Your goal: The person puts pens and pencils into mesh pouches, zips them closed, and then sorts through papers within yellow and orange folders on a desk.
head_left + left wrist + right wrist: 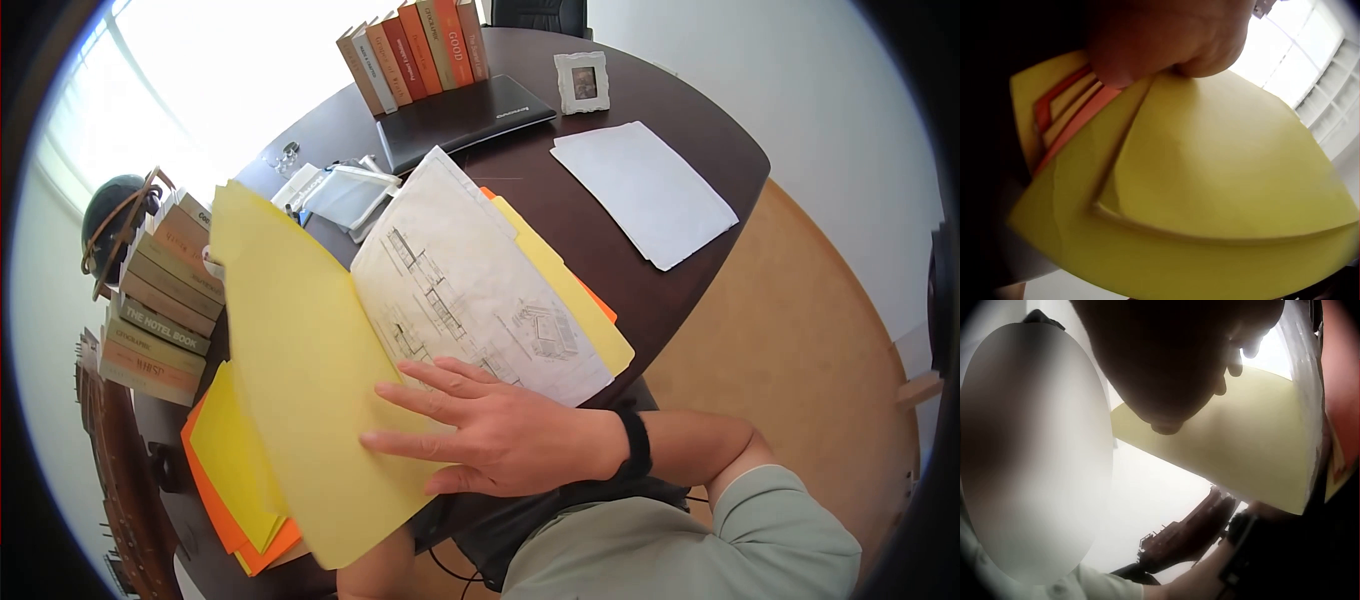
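Observation:
An opened yellow folder [300, 350] spreads before me in the head view, its left cover raised at a slant. Papers with printed building drawings [450, 300] lie in its right half. My right hand [490, 425] touches the inside of the cover, fingers spread and straight, palm over the lower edge of the drawings. That cover hides my left hand in the head view; only the forearm shows below it. In the left wrist view my left hand [1172, 44] grips the folder [1210, 175] with its fingers bent at the edge. Orange sheets [1079, 112] show beside the fingers.
Yellow and orange folders [225, 470] lie at the left, below a row of books [160, 330]. Behind are a clear case [350, 195], a black laptop [465, 120], more books [415, 55] and a photo frame [582, 83]. White paper [645, 195] lies at the right.

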The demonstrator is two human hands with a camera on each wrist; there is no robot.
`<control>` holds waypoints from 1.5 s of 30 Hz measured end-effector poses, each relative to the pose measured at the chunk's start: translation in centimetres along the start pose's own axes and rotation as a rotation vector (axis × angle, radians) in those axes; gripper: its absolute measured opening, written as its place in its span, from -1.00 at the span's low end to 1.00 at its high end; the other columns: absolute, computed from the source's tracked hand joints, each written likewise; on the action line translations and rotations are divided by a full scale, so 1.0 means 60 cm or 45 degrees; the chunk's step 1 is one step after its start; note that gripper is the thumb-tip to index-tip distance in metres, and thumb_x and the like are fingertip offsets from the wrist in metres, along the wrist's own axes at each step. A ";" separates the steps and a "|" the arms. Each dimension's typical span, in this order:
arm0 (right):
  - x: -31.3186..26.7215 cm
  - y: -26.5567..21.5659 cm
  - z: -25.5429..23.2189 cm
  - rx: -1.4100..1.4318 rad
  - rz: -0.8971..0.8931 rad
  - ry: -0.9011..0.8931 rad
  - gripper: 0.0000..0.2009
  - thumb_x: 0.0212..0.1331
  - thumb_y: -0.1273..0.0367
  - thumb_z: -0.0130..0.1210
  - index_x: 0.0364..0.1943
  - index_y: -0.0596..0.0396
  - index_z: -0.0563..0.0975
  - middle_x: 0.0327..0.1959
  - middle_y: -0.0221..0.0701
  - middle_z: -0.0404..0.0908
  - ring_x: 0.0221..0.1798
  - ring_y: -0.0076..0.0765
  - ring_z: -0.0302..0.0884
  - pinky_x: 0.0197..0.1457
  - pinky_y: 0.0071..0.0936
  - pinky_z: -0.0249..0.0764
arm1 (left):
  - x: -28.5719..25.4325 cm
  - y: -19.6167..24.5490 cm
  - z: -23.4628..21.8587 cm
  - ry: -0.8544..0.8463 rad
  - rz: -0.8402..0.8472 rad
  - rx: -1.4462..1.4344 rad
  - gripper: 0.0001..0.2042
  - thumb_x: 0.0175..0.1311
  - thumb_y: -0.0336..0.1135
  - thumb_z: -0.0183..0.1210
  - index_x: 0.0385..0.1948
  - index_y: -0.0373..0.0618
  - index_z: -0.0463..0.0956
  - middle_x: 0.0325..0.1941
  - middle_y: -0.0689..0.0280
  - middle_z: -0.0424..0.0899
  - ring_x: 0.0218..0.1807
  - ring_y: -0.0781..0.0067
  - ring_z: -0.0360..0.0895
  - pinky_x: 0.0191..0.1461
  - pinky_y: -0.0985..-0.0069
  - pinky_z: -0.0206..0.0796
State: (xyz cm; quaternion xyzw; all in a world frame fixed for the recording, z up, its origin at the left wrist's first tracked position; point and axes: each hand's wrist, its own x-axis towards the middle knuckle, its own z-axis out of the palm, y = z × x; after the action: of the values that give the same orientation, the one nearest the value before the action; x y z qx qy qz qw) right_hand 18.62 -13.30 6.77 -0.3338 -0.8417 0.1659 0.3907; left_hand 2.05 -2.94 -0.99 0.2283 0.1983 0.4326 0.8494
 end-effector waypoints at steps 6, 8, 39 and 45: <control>-0.022 0.018 -0.005 -0.408 0.124 0.132 -0.38 0.25 0.11 0.30 0.43 -0.25 0.44 0.53 -0.05 0.20 0.58 0.39 0.07 0.55 0.31 0.06 | 0.001 0.003 0.001 0.034 -0.010 0.018 -0.47 0.70 0.06 -0.31 0.46 -0.10 0.22 0.45 0.19 0.44 0.40 0.15 0.46 0.47 0.15 0.38; -0.029 0.024 -0.016 -0.528 0.244 0.243 -0.37 0.20 0.10 0.34 0.39 -0.22 0.48 0.52 -0.04 0.20 0.56 0.39 0.07 0.53 0.34 0.06 | 0.001 0.004 0.001 0.047 -0.010 0.027 -0.47 0.70 0.06 -0.31 0.46 -0.10 0.22 0.45 0.19 0.44 0.40 0.15 0.46 0.47 0.14 0.38; -0.109 0.110 -0.065 0.830 1.068 0.641 -0.52 0.39 0.25 0.26 0.24 0.28 0.45 0.01 -0.31 0.67 0.01 -0.48 0.63 0.06 -0.50 0.54 | 0.000 -0.003 0.001 0.143 0.101 0.159 -0.40 0.66 0.17 -0.26 0.45 -0.10 0.30 0.46 0.20 0.47 0.42 0.14 0.46 0.47 0.25 0.36; -0.098 0.110 -0.078 1.132 1.279 0.636 -0.60 0.28 0.25 0.39 0.02 0.27 0.58 -0.32 -0.49 0.68 -0.31 -0.72 0.52 -0.23 -0.58 0.48 | 0.000 -0.003 -0.005 0.135 0.095 0.125 -0.43 0.68 0.13 -0.26 0.47 -0.07 0.24 0.47 0.22 0.43 0.42 0.16 0.44 0.47 0.20 0.35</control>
State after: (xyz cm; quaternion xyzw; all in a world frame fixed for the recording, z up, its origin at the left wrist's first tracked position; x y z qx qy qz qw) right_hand 27.84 -12.54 2.98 -0.5182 -0.3244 0.5717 0.5472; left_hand 2.01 -2.94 -1.31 0.2537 0.2554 0.4651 0.8088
